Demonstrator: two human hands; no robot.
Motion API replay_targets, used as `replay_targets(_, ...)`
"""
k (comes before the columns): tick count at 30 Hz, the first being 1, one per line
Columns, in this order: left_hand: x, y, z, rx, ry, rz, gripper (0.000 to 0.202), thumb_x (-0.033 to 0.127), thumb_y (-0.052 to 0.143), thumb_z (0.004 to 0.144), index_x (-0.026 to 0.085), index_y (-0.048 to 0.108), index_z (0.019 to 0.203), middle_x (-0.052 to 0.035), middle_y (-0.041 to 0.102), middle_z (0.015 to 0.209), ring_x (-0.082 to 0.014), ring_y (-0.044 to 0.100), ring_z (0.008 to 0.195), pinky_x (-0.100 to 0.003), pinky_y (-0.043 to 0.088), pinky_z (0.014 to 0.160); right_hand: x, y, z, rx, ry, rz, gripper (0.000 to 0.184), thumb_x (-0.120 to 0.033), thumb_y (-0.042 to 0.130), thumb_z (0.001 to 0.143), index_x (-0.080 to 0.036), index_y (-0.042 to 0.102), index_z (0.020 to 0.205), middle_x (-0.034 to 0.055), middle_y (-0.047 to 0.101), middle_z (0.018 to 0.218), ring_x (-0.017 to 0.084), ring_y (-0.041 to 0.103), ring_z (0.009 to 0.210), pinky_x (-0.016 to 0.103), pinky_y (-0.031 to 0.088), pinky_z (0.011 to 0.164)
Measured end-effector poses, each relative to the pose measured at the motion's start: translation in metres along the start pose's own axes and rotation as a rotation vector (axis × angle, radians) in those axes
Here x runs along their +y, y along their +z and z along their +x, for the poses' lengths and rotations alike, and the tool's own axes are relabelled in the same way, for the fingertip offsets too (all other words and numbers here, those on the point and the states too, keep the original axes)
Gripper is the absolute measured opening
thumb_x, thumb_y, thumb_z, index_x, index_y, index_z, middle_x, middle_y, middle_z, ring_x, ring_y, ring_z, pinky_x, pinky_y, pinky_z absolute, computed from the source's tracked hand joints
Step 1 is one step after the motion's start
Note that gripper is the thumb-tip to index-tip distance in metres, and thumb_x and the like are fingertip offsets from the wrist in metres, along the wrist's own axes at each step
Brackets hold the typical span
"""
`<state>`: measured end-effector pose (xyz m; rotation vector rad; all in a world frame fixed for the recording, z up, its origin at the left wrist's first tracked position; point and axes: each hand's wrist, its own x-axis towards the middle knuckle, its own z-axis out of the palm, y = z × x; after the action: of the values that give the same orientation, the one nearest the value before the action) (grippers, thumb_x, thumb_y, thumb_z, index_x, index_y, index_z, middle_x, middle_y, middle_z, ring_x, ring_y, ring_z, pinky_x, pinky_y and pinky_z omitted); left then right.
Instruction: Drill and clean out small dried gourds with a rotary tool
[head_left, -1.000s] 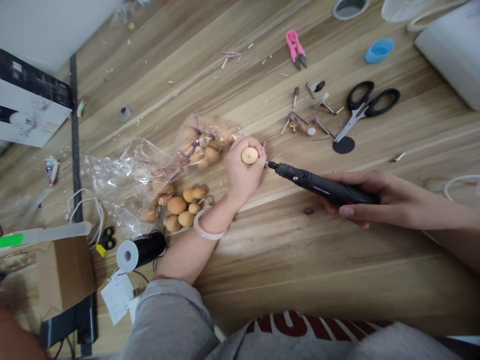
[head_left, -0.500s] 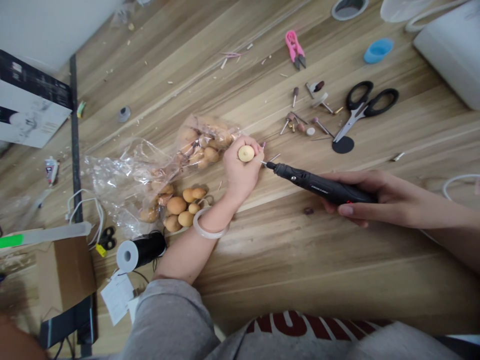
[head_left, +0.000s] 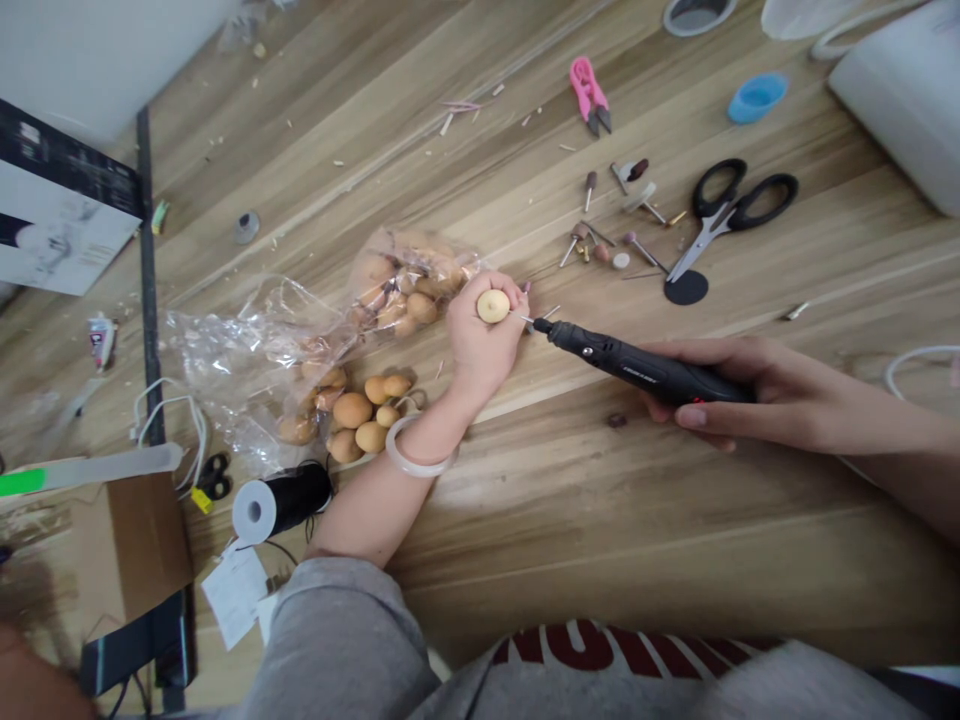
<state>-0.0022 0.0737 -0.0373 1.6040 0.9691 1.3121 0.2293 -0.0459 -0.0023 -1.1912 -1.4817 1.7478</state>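
Black-handled scissors (head_left: 705,240) lie on our table (head_left: 562,550); left of them, our left hand (head_left: 486,340) clasps a pale round piece (head_left: 493,306), and on our side of them our right hand (head_left: 750,395) grips a black rotary tool (head_left: 622,364), its tip (head_left: 529,320) beside the piece, contact unclear.

We see a smooth wood-grained worktop (head_left: 600,530), a matt plastic rotary tool (head_left: 630,362) right of centre, a glossy, crinkled plastic bag (head_left: 244,345) left of centre, metal scissor blades (head_left: 700,246) upper right.

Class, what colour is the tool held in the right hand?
The tool in the right hand is black; the head view shows it best.
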Motion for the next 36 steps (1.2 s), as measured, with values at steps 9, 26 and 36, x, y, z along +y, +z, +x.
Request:
replay_targets(9,-0.0003,-0.0002,-0.0005,-0.009,-0.008,0.012,0.021,0.005,0.062,0.069,0.019,0.048,0.061,0.0051,0.053,0.063,-0.008,0.05,0.061,-0.025,0.053,0.069,-0.0002,0.0006,0.0007,0.008,-0.004,-0.005,0.052,-0.037,0.07,0.085,-0.027,0.059,0.135,-0.0005,0.065,0.077,0.008,0.054,0.051,0.016,0.047,0.041)
replay_targets(26,-0.0003,-0.0027,-0.0021,-0.014,0.037,0.18,0.02,0.006,0.061,0.073,0.019,0.05,0.063,0.0039,0.057,0.066,-0.0104,0.053,0.067,-0.026,0.045,0.068,-0.0035,0.0014,0.0007,0.003,0.038,0.005,0.059,-0.04,0.071,0.083,-0.022,0.057,0.138,0.0006,0.065,0.078,0.009,0.052,0.052,0.017,0.045,0.041)
replay_targets(36,-0.0032,-0.0033,-0.0022,-0.016,0.055,0.19,0.02,0.005,0.06,0.073,0.02,0.05,0.063,0.0036,0.058,0.067,-0.0108,0.053,0.067,-0.026,0.045,0.068,-0.0024,0.0016,0.0012,0.011,0.028,0.002,0.054,-0.038,0.073,0.081,-0.023,0.061,0.131,0.0007,0.066,0.076,0.009,0.053,0.05,0.018,0.046,0.04)
